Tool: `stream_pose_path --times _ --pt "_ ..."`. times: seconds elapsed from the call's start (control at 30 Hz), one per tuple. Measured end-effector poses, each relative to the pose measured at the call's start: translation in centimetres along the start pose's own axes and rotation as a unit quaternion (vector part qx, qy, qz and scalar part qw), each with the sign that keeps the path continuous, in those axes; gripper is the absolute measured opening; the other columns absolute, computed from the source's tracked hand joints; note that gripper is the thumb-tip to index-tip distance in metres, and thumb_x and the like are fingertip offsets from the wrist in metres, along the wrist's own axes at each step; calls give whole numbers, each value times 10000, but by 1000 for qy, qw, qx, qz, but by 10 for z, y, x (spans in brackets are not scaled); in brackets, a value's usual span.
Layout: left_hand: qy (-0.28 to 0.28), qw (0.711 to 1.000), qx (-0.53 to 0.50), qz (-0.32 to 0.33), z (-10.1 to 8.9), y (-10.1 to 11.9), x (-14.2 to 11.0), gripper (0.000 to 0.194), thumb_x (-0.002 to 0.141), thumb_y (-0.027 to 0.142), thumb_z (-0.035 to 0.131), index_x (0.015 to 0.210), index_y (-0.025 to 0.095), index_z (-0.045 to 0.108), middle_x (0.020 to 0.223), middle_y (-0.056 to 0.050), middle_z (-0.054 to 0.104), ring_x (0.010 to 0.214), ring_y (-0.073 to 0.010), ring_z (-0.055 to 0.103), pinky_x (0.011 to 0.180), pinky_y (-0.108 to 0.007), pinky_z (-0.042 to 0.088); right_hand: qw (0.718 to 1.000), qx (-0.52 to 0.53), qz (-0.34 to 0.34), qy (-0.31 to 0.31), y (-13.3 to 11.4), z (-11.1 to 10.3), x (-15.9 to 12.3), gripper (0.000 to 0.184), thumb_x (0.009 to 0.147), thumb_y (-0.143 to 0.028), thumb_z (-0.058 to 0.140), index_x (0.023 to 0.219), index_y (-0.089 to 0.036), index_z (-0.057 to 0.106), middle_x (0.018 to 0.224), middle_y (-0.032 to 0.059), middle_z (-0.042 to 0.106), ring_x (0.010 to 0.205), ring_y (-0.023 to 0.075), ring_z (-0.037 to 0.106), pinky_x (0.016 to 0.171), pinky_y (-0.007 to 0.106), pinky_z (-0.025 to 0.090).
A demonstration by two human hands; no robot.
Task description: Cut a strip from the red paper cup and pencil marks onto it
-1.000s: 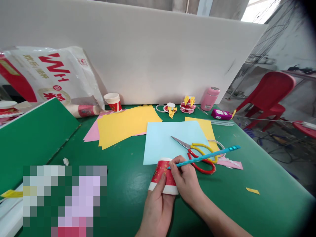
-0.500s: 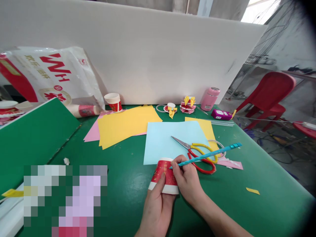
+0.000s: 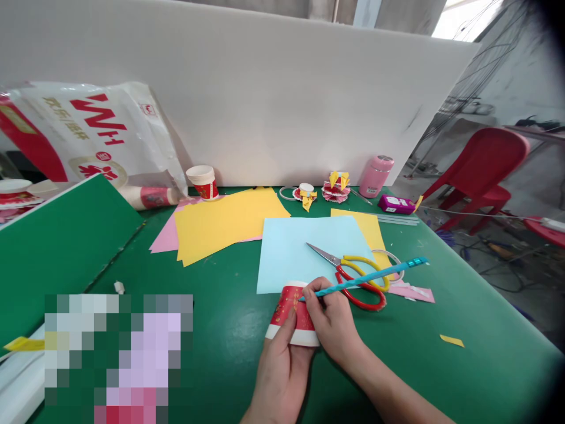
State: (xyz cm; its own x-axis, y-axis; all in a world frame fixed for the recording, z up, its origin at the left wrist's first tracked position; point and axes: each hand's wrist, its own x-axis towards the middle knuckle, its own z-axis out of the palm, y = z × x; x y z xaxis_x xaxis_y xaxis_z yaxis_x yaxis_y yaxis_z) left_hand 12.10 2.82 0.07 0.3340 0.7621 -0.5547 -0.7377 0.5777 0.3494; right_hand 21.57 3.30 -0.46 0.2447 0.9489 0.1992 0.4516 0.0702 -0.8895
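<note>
Green table (image 3: 220,341) beneath, the left hand (image 3: 285,368) grips a red cup (image 3: 303,321) near the blue paper (image 3: 286,253) and the right hand (image 3: 333,318) pinches a pencil (image 3: 371,277), whose tip could skid if the curved side turned.

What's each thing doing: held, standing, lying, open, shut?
Near paper cup, held in left hand
Blue pencil, held in right hand
Scissors, lying, blades look shut
Light-blue paper, flat under scissors
Yellow sheets, flat
Far paper cup, standing
Pink bottle, standing, closed
Purple packet, lying
Red chair, standing
</note>
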Motion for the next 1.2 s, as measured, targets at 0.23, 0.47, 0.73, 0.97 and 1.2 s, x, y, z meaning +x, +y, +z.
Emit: stream_pose_path --times 0.23,0.47,0.73,0.97,1.2 --pt "7 1000 12 -2 1 1 0 318 779 135 543 1097 119 551 1119 -152 613 1045 -239 554 912 -371 430 1000 -24 -7 15 2 -4 0 161 846 -237 390 693 -196 421 554 -25 443 511 128 440 465 224 330" --pt "-15 1000 -10 -4 -1 0 2 319 782 129 537 1100 147 559 1111 -123 625 1008 -223 578 918 -372 424 1000 10 7 0 2 0 -1 184 857 -278 399 701 -190 444 588 -13 469 511 122 441 458 219 330" --pt "-30 999 -14 -12 0 1 0 309 785 151 540 1092 160 571 1094 -111 636 959 -211 604 903 -370 436 1000 6 -2 -4 2 0 -1 193 864 -282 387 705 -188 446 617 -4 488 541 128 463 487 227 346" --pt "23 1000 -14 -7 0 0 3 256 780 116 533 1028 139 592 1018 -112 668 944 -210 613 877 -354 461 1000 -23 -3 13 2 -2 -1 172 850 -244 386 686 -198 412 547 -37 415 483 118 405 455 225 312" --pt "10 1000 23 15 2 1 0 295 756 130 573 1050 144 581 1057 -105 653 998 -211 584 861 -317 472 1000 -22 5 17 4 -1 -1 167 845 -251 392 688 -198 413 555 -39 401 479 117 391 458 232 309"
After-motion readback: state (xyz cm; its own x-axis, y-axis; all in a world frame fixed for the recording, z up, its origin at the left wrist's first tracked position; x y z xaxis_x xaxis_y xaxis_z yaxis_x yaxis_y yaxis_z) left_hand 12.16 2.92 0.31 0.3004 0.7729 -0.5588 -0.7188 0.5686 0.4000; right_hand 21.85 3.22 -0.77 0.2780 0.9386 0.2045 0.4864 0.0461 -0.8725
